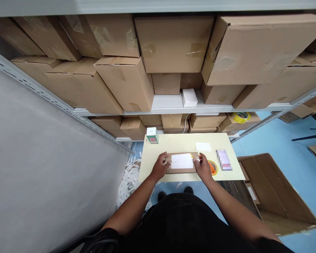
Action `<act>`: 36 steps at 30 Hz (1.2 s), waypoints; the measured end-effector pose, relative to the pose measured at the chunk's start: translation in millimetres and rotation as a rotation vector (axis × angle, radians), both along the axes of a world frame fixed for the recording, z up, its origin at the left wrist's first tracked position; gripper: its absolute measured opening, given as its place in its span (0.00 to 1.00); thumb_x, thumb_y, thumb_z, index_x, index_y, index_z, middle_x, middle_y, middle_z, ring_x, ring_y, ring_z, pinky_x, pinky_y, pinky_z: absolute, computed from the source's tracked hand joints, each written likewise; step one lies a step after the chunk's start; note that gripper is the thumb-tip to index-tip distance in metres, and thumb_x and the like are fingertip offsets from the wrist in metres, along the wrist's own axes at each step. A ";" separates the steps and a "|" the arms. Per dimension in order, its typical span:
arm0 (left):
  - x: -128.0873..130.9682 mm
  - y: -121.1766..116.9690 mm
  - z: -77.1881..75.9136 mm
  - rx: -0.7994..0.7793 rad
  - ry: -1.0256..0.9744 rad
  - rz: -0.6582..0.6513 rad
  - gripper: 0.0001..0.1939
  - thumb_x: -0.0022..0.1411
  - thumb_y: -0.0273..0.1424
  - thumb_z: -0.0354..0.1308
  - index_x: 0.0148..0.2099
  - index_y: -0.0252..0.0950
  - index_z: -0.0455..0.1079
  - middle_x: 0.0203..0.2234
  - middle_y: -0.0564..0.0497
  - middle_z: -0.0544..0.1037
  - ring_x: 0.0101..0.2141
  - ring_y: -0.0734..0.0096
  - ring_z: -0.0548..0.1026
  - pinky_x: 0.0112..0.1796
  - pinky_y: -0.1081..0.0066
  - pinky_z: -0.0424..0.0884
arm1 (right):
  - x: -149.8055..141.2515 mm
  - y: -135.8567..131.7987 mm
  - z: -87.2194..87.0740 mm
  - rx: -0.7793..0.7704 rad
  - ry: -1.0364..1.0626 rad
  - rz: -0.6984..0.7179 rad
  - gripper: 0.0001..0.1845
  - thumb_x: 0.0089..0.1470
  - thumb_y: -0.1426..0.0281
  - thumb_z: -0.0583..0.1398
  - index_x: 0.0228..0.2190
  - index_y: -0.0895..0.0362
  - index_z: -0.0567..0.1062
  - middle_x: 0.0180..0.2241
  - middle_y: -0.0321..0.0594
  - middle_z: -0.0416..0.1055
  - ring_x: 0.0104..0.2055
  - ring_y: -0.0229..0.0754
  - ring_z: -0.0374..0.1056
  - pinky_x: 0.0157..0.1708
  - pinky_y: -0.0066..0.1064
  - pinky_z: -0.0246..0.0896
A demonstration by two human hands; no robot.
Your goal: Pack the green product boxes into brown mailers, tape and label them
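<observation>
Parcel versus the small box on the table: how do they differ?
The parcel is mainly brown; the small box is white and green. The parcel lies flat; the box stands upright. The parcel is between left hand and right hand; the box is untouched. Both show white on top.

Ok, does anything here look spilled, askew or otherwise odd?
Yes: loose white strips lie heaped on the floor left of the table, like discarded waste. One item at the table's right is pixelated, unlike everything around it.

The table (177, 143) is open beyond the carton (183, 171), a tape roll (216, 169) blocking its right
</observation>
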State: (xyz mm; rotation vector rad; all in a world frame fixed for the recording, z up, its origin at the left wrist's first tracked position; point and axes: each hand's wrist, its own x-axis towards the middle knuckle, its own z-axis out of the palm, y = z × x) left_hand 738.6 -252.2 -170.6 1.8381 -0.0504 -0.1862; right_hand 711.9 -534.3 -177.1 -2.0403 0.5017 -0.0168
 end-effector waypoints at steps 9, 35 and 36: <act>-1.5 -0.6 -5.9 0.014 -0.048 0.000 0.13 0.64 0.33 0.59 0.51 0.40 0.68 0.63 0.43 0.67 0.64 0.56 0.65 0.58 0.57 0.68 | -37.7 -66.2 -52.9 -0.382 0.034 0.159 0.28 0.55 0.45 0.59 0.46 0.52 0.79 0.52 0.53 0.74 0.58 0.63 0.65 0.57 0.55 0.60; -12.1 -5.0 -6.1 0.047 -0.150 0.043 0.17 0.63 0.32 0.63 0.54 0.40 0.74 0.63 0.43 0.69 0.62 0.56 0.68 0.63 0.55 0.64 | 28.5 15.6 103.5 -0.079 0.023 0.488 0.29 0.50 0.42 0.64 0.19 0.54 0.73 0.18 0.33 0.66 0.24 0.40 0.61 0.25 0.30 0.52; -12.3 -4.9 -4.4 0.061 -0.166 0.072 0.16 0.63 0.34 0.63 0.53 0.40 0.75 0.62 0.43 0.70 0.62 0.56 0.68 0.64 0.54 0.63 | 33.0 19.9 102.7 -0.103 0.027 0.514 0.29 0.50 0.41 0.64 0.18 0.54 0.72 0.18 0.33 0.65 0.24 0.40 0.61 0.25 0.30 0.51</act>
